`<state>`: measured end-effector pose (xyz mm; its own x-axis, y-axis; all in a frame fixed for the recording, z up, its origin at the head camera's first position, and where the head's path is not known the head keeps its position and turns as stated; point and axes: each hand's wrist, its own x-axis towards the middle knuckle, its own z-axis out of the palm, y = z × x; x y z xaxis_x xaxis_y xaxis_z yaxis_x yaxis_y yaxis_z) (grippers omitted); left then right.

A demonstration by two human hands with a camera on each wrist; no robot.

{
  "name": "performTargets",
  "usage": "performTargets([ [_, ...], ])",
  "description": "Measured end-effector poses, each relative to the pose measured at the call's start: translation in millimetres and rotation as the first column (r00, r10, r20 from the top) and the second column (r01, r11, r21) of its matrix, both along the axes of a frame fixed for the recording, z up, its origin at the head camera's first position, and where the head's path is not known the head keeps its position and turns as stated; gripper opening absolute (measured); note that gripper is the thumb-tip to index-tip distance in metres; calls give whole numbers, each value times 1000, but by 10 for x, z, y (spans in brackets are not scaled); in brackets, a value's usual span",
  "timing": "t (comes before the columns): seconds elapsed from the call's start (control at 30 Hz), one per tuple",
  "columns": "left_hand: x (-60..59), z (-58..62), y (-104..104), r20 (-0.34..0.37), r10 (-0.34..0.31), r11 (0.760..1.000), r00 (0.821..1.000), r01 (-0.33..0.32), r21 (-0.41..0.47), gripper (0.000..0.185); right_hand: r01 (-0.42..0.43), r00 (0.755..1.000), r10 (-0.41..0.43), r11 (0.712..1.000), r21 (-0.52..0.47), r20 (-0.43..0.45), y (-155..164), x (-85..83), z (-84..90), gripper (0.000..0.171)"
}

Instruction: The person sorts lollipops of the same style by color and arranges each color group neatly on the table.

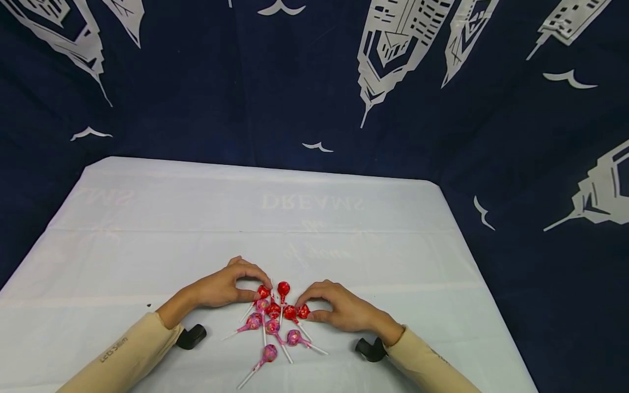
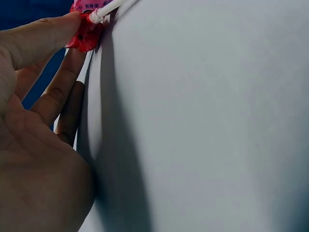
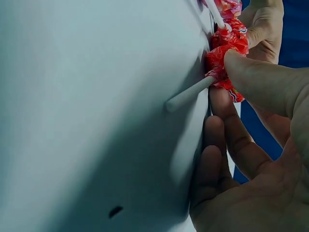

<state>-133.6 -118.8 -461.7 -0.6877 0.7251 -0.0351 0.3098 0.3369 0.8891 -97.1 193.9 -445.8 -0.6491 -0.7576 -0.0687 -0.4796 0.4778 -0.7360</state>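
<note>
Closest in, you've got two tan sleeves (image 1: 123, 355) with a black gadget (image 1: 191, 337) at each wrist, and between them a lone pink lollipop (image 1: 269, 353) on the white cloth (image 1: 147, 262), stick angled back toward the person. Just past it are more pinks, loosely fanned out, the farthest one (image 1: 262, 305) sitting right by the left thumb. Then the hands: the left hand (image 1: 226, 286) has a red lollipop (image 1: 263, 291) pinched between thumb and fingertips, and the right hand (image 1: 344, 305) is pinching another red one (image 1: 303, 311) pretty much the same way; both wrist views show a thumb pressed on a red wrapper. My read is this is an arranging step, with the reds being set close together behind the pinks. Next move probably calls for lining up those two heads, then easing off both pinches gently, since neighbours are close enough to get knocked. Between the hands lie two more reds, one (image 1: 289, 312) just beside the right hand's candy, the other (image 1: 273, 310) nearer the middle. A bit beyond them is the farthest red (image 1: 283, 289), between the two sets of fingertips. Way back there's faint upside-down lettering (image 1: 312, 202), then dark blue fabric (image 1: 295, 82) with white building prints.
</note>
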Motion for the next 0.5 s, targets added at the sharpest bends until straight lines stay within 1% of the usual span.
performTargets([
  [0.1, -3, -10, 2, -14, -4, 1000, 1000, 4, -3, 23, 9, 1000, -9, 1000, 5, -6, 2, -3, -1, 27],
  [0.23, 12, -13, -1, -11, 20, 1000, 1000, -20, -16, 24, 10, 1000, -10, 1000, 3, -19, -4, 0, -10, 26],
  [0.3, 23, -8, -4, 2, 37, 999, 999, -37, -20, 24, 11, 1000, -11, 1000, 3, -18, -10, 0, -17, 26],
  [0.5, 20, -11, -9, 7, 40, 999, 999, -40, -5, 24, 18, 1000, -17, 1000, 11, -9, -21, -6, -17, 27],
])
